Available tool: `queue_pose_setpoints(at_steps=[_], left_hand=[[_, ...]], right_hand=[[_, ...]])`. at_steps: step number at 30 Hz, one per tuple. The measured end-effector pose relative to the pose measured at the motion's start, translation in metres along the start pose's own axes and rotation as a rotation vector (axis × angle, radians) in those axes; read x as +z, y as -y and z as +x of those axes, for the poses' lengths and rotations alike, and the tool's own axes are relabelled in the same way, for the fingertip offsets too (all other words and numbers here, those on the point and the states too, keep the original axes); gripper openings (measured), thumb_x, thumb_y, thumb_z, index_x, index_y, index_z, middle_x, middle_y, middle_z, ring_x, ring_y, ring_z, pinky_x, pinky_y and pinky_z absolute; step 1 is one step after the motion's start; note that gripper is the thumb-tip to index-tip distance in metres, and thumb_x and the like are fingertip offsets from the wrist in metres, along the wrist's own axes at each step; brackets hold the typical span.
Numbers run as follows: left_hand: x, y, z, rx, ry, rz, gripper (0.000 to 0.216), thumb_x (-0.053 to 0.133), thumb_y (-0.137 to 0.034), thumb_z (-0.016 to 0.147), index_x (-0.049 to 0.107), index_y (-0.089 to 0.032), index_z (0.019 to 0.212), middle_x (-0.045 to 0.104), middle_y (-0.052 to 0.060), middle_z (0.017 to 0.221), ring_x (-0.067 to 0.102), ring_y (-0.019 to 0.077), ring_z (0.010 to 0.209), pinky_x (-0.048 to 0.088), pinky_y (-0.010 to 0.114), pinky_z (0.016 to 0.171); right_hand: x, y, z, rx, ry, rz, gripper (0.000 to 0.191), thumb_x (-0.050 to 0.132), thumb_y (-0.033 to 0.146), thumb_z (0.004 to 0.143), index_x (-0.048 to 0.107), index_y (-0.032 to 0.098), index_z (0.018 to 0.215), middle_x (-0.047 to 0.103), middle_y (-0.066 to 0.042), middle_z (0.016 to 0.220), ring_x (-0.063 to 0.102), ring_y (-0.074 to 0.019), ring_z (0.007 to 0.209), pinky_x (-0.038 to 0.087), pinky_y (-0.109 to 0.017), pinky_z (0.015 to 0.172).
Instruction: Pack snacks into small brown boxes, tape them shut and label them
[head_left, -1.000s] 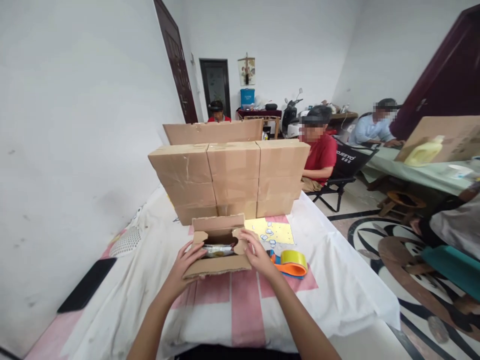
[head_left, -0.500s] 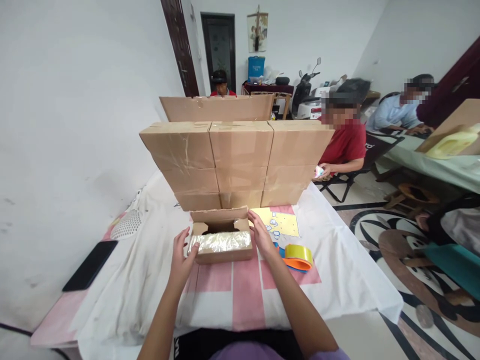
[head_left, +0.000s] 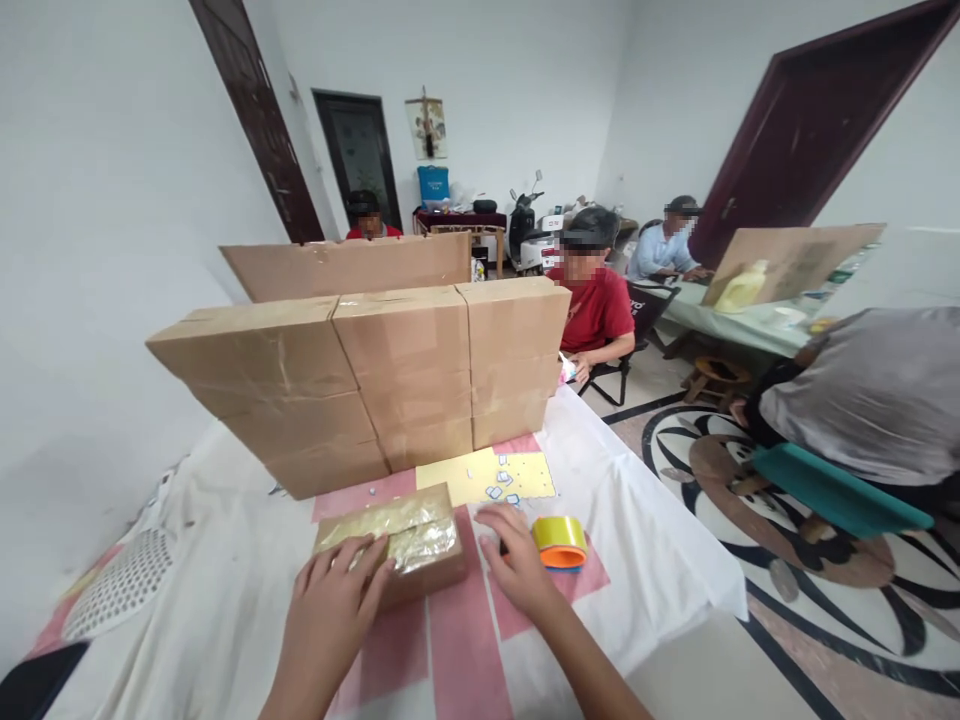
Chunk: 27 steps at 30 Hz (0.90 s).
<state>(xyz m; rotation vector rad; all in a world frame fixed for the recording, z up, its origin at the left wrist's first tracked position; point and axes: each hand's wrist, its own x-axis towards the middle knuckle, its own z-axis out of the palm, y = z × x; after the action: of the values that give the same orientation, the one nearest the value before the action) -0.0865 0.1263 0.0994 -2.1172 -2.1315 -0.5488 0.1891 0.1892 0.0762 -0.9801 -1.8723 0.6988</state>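
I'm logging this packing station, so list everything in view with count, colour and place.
small box: 1, brown with shiny tape, front centre
tape roll: 1, yellow on orange holder, right of box
sticker sheet: 1, yellow, behind box
stacked cartons: 9, brown, table back
table cloth: 1, white and pink
people: 4, seated behind and right
left hand: 1, flat on box
right hand: 1, open, beside tape roll
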Motion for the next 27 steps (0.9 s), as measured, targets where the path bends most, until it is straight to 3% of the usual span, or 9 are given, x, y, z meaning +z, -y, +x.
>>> queue_pose_setpoints(at_steps=[2, 4, 7, 10, 14, 20, 24, 27], left_hand=[[0.001, -0.003, 0.005, 0.000, 0.019, 0.030, 0.040, 0.050, -0.051, 0.094, 0.075, -0.031, 0.117, 0.073, 0.005, 0.123, 0.062, 0.0317, 0.110, 0.042, 0.048, 0.099], [0.003, -0.001, 0.008, -0.003, 0.038, 0.034, 0.040, 0.051, -0.053, 0.093, 0.076, -0.030, 0.115, 0.073, 0.005, 0.122, 0.061, 0.0325, 0.110, 0.041, 0.049, 0.101], [0.010, 0.006, 0.009, 0.007, 0.074, 0.007, 0.041, 0.049, -0.052, 0.094, 0.074, -0.032, 0.118, 0.072, 0.004, 0.125, 0.061, 0.0316, 0.112, 0.039, 0.049, 0.103], [0.014, 0.008, 0.006, 0.012, 0.061, 0.007, 0.046, 0.046, -0.052, 0.095, 0.070, -0.031, 0.128, 0.072, 0.005, 0.127, 0.060, 0.0316, 0.116, 0.036, 0.050, 0.106], [0.016, -0.002, -0.001, 0.004, 0.011, 0.046, 0.047, 0.045, -0.050, 0.095, 0.068, -0.033, 0.133, 0.070, 0.008, 0.127, 0.058, 0.0322, 0.118, 0.033, 0.052, 0.108], [0.008, -0.008, -0.005, -0.085, 0.084, 0.010, 0.044, 0.046, -0.052, 0.094, 0.067, -0.038, 0.130, 0.067, 0.007, 0.132, 0.058, 0.0301, 0.119, 0.026, 0.060, 0.112], [-0.001, -0.003, 0.006, -0.123, 0.114, -0.010, 0.046, 0.047, -0.053, 0.093, 0.063, -0.040, 0.135, 0.068, 0.007, 0.128, 0.058, 0.0311, 0.118, 0.015, 0.070, 0.114], [-0.003, -0.018, 0.009, -0.095, -0.011, -0.047, 0.043, 0.049, -0.051, 0.092, 0.073, -0.031, 0.120, 0.069, 0.010, 0.113, 0.060, 0.0317, 0.110, 0.024, 0.065, 0.114]], right_hand=[[-0.012, -0.010, -0.030, 0.046, -0.141, -0.001, 0.025, 0.046, 0.031, 0.102, 0.066, 0.024, 0.087, 0.065, -0.006, 0.084, 0.060, -0.0240, 0.083, 0.048, -0.040, 0.079], [-0.021, -0.022, -0.058, 0.100, -0.264, -0.001, 0.035, 0.048, 0.033, 0.101, 0.056, 0.024, 0.068, 0.055, -0.003, 0.067, 0.053, -0.0213, 0.066, 0.044, -0.036, 0.065], [-0.026, -0.042, -0.085, 0.250, -0.435, 0.021, 0.038, 0.051, 0.039, 0.099, 0.051, 0.024, 0.064, 0.053, -0.002, 0.064, 0.052, -0.0208, 0.062, 0.043, -0.034, 0.059], [-0.026, -0.058, -0.090, 0.369, -0.545, 0.038, 0.024, 0.058, 0.045, 0.094, 0.062, 0.023, 0.083, 0.066, -0.005, 0.082, 0.064, -0.0265, 0.083, 0.053, -0.038, 0.074], [-0.027, -0.075, -0.073, 0.457, -0.479, 0.060, 0.035, 0.066, 0.050, 0.088, 0.067, 0.021, 0.106, 0.073, -0.012, 0.102, 0.069, -0.0327, 0.099, 0.057, -0.044, 0.084], [-0.046, -0.088, -0.050, 0.364, -0.243, 0.087, 0.033, 0.067, 0.051, 0.088, 0.074, 0.019, 0.087, 0.075, -0.009, 0.079, 0.072, -0.0315, 0.074, 0.059, -0.042, 0.069], [-0.044, -0.080, -0.053, 0.323, -0.289, 0.206, 0.037, 0.067, 0.053, 0.088, 0.077, 0.019, 0.097, 0.079, -0.012, 0.093, 0.075, -0.0341, 0.083, 0.062, -0.045, 0.073], [-0.028, -0.061, -0.068, 0.336, -0.348, 0.348, 0.041, 0.064, 0.055, 0.090, 0.075, 0.019, 0.108, 0.078, -0.015, 0.107, 0.075, -0.0349, 0.099, 0.062, -0.049, 0.085]])
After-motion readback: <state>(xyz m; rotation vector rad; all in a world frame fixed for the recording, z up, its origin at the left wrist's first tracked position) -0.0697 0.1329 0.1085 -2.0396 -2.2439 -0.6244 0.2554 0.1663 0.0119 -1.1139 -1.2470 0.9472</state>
